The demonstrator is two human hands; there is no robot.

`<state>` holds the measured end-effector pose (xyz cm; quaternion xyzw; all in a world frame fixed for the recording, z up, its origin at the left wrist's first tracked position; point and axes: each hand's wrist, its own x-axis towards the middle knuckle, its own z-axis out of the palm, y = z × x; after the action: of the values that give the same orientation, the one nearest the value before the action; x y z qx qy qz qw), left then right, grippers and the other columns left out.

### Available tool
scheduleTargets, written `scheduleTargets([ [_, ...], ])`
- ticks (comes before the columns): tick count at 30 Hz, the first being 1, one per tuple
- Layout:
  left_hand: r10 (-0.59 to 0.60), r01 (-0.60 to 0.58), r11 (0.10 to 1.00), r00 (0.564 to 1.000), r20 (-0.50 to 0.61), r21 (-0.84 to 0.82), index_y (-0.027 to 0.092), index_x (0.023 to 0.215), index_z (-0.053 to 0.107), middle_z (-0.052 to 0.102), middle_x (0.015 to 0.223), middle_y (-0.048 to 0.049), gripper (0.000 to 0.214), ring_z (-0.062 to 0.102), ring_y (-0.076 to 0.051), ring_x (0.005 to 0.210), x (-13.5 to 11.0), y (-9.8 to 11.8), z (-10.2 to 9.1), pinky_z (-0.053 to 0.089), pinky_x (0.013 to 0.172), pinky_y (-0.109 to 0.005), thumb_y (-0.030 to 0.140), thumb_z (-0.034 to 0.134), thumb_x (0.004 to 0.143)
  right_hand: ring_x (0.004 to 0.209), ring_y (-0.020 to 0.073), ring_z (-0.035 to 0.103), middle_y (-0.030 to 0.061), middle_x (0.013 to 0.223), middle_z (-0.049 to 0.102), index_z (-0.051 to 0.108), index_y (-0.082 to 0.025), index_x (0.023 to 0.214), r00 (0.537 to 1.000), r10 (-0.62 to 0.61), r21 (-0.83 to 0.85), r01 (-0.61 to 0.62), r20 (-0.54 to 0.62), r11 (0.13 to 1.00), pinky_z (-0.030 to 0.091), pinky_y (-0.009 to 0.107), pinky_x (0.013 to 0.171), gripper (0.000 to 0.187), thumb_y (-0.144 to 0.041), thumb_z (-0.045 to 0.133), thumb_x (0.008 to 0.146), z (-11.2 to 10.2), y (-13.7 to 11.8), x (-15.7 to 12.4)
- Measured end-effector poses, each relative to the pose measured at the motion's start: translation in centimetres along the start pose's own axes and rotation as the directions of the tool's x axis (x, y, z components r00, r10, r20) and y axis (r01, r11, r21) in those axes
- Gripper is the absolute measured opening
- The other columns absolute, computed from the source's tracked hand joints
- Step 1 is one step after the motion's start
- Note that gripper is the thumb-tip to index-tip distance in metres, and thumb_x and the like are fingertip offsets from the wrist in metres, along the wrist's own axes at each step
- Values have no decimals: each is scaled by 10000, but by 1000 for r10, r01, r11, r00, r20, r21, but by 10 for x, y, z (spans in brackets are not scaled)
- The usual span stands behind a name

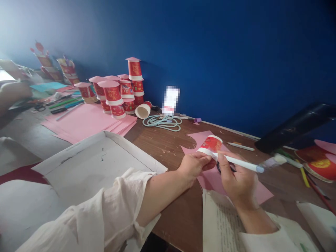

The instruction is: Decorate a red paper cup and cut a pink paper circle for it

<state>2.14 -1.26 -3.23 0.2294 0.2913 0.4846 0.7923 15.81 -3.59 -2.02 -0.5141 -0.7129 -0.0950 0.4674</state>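
My left hand is closed around the lower part of a red paper cup with white bands and a printed pattern. The cup is tilted over a cut sheet of pink paper. In the fingers of my right hand is a white marker, its pale blue end pointing right and its other end at the cup's white band. That tip is partly hidden by my fingers. Something dark and curved shows between my hands, possibly a scissors handle lying on the paper.
Stacked red cups with pink tops stand at the back left beside pink sheets. A white box lid, a coiled cable, a lit phone and a black bottle are around. Another person's hand is far left.
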Motion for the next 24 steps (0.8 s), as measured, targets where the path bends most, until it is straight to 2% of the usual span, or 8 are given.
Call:
scheduleTargets([
  [4, -26, 25, 999, 998, -51, -21, 60, 781, 746, 724, 797, -102, 101, 679, -137, 774, -4, 5, 3, 513, 971, -319, 153, 781, 763, 793, 220, 712, 95, 893, 756, 720, -180, 973, 999, 36, -16, -36, 4, 999, 546, 321, 721, 256, -381, 563, 952, -2, -1, -2],
  [8, -110, 104, 993, 983, -147, -49, 83, 808, 734, 724, 809, -93, 60, 685, -137, 760, -7, 12, 7, 519, 924, -315, 143, 734, 809, 728, 215, 694, 90, 812, 741, 721, -165, 987, 980, 152, -59, -160, -131, 985, 527, 324, 699, 308, -414, 540, 961, -4, -4, -2],
  [10, -159, 154, 987, 974, -162, -41, 94, 844, 735, 726, 817, -87, 70, 688, -132, 741, -7, 14, 7, 515, 911, -319, 151, 695, 845, 716, 213, 689, 89, 793, 737, 719, -157, 988, 969, 186, -59, -198, -164, 979, 518, 317, 681, 328, -425, 531, 964, -4, -5, -1],
  [12, -180, 176, 984, 973, -147, -41, 96, 860, 735, 728, 818, -82, 90, 690, -123, 738, -7, 15, 8, 509, 921, -310, 148, 663, 871, 700, 208, 683, 92, 793, 734, 715, -150, 984, 967, 198, -51, -208, -162, 977, 513, 311, 661, 339, -435, 532, 961, -3, -4, 0],
  [15, -151, 145, 988, 982, -113, -61, 77, 825, 731, 723, 794, -85, 121, 686, -111, 738, -7, 14, 9, 508, 948, -283, 108, 629, 882, 668, 190, 666, 82, 789, 723, 705, -153, 987, 967, 203, -35, -210, -153, 977, 512, 302, 650, 323, -432, 546, 954, -2, -2, -1],
  [19, -122, 114, 989, 988, -92, -92, 52, 795, 731, 710, 752, -96, 148, 678, -118, 725, -9, 13, 11, 522, 966, -294, 63, 608, 876, 709, 191, 677, 94, 842, 730, 699, -155, 982, 977, 151, -40, -159, -149, 986, 525, 301, 665, 289, -406, 561, 948, 0, 0, -3],
  [24, -75, 72, 993, 997, -25, -94, 51, 769, 729, 704, 742, -95, 70, 677, -128, 734, -8, 10, 8, 512, 1010, -338, 74, 691, 823, 790, 223, 705, 117, 899, 744, 695, -155, 992, 988, 103, -43, -109, -114, 993, 556, 333, 708, 277, -395, 564, 948, 2, -3, -2],
])
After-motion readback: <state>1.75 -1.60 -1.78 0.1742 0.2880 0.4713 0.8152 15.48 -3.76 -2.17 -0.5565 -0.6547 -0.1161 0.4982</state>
